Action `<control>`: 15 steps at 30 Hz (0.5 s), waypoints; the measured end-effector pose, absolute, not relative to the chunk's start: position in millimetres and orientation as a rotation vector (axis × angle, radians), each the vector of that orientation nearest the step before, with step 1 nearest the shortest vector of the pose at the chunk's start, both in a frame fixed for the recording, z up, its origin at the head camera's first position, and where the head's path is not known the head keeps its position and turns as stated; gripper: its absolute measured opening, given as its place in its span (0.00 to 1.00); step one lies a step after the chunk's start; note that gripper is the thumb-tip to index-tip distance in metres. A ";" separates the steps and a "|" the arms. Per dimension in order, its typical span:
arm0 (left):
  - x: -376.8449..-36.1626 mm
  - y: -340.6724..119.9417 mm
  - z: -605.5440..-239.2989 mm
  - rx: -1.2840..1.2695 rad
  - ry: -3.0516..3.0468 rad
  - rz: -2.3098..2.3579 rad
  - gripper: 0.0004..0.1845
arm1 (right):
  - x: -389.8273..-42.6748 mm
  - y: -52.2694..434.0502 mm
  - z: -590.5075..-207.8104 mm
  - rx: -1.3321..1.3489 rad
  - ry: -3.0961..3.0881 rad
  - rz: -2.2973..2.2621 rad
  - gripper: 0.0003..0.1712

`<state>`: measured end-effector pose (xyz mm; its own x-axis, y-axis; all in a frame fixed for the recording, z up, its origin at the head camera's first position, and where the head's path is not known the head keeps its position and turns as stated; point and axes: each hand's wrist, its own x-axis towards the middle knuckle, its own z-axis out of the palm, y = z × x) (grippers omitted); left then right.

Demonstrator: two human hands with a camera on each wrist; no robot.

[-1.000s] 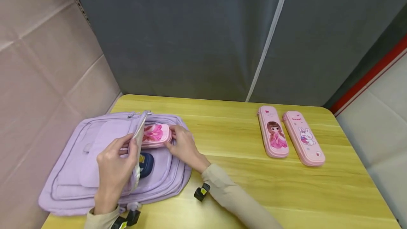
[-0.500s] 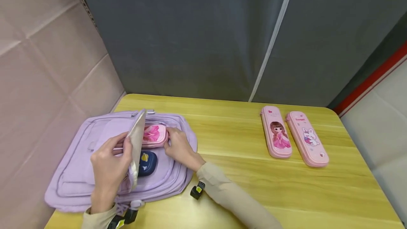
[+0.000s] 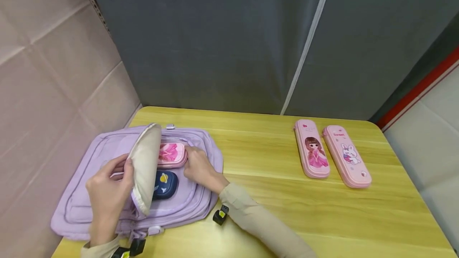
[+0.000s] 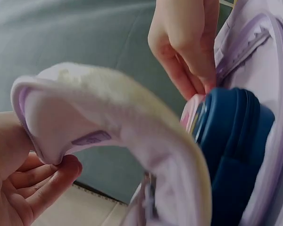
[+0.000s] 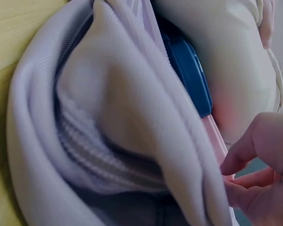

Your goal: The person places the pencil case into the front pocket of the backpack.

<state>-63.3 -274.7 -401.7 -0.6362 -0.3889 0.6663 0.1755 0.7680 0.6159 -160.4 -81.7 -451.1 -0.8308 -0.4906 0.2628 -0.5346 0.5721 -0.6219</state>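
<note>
Backpack (image 3: pixel 89 210), tabletop's (image 3: pixel 272 210) left edge: left hand (image 3: pixel 107 194) grips its raised flap (image 3: pixel 145 166); right hand (image 3: pixel 199 166), fingers curled, pinches pink pencil case (image 3: pixel 172 155) inside, beside blue case (image 3: pixel 165 184).

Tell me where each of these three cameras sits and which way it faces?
Head: looks forward and down at the table; both hands and sleeves show, at the purple backpack.
Left wrist: close up on the lifted backpack flap; left hand pinches it.
Right wrist: looks into the backpack opening; right hand fingers show.
Shared: the blue case, in all three.
</note>
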 end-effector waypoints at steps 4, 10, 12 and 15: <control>-61.5 -282.4 -405.8 0.211 -2.101 -0.865 0.08 | -157.7 -77.2 -449.7 0.924 -2.724 1.099 0.31; -61.9 -284.0 -408.7 0.248 -2.108 -0.874 0.08 | -152.4 -54.9 -446.4 0.930 -2.611 1.119 0.25; -62.2 -284.1 -409.3 0.259 -2.106 -0.885 0.08 | -150.3 -43.2 -445.3 0.927 -2.572 1.151 0.23; -61.5 -284.9 -410.3 0.280 -2.102 -0.908 0.08 | -147.9 -24.3 -444.4 0.924 -2.538 1.198 0.24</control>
<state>-61.5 -284.9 -410.3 -0.6468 -0.4765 0.5954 0.1071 0.7163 0.6896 -147.9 -24.3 -444.4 -0.7889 -0.4571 0.4108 -0.6076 0.4801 -0.6327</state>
